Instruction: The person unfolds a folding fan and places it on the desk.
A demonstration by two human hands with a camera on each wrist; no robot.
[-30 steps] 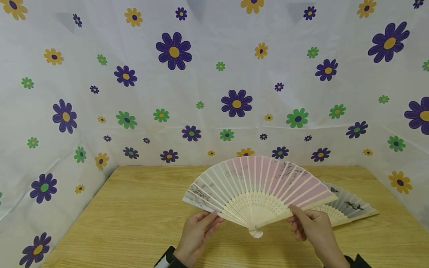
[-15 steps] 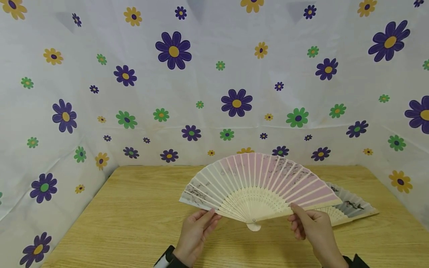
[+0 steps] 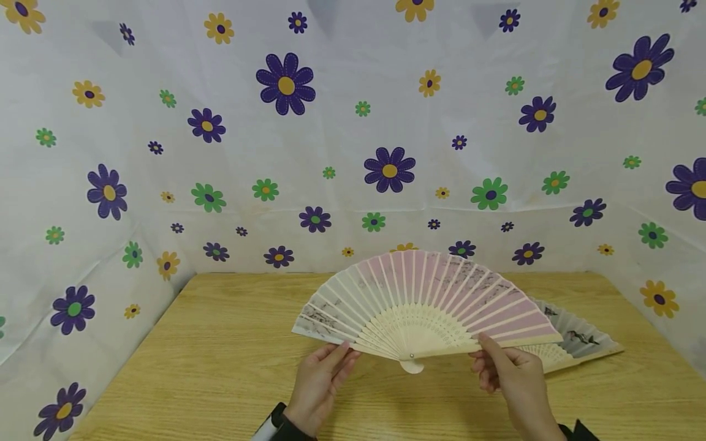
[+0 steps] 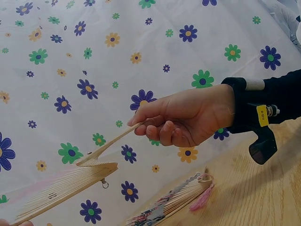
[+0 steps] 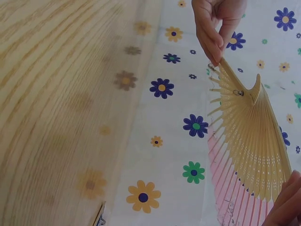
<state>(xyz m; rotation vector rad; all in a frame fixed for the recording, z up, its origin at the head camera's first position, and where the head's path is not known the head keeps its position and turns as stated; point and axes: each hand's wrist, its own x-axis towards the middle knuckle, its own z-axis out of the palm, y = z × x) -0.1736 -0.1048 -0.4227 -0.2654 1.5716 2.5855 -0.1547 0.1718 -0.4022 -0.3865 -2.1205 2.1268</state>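
A folding fan [image 3: 416, 282] with pink-to-grey panels and pale pierced ribs is spread wide above the table. In the head view my left hand [image 3: 320, 383] pinches its left outer rib between thumb and fingers. My right hand [image 3: 518, 376] pinches the right outer rib, thumb on top. The rivet end hangs between the hands, pointing toward me. In the left wrist view my right hand [image 4: 181, 115] grips one rib; the right wrist view has my left hand [image 5: 218, 23] at the top. Partly behind the held fan lies a grey fan [image 3: 584, 337], half spread.
The wooden table [image 3: 231, 343] is enclosed at the back and sides by a white flower-print cloth [image 3: 342, 141]. A pink tassel [image 4: 202, 198] hangs from the grey fan's pivot end, near the right forearm.
The held fan has spread somewhat wider, and its rivet end has shifted up and left. My left hand has moved slightly left; the grey fan stays put.
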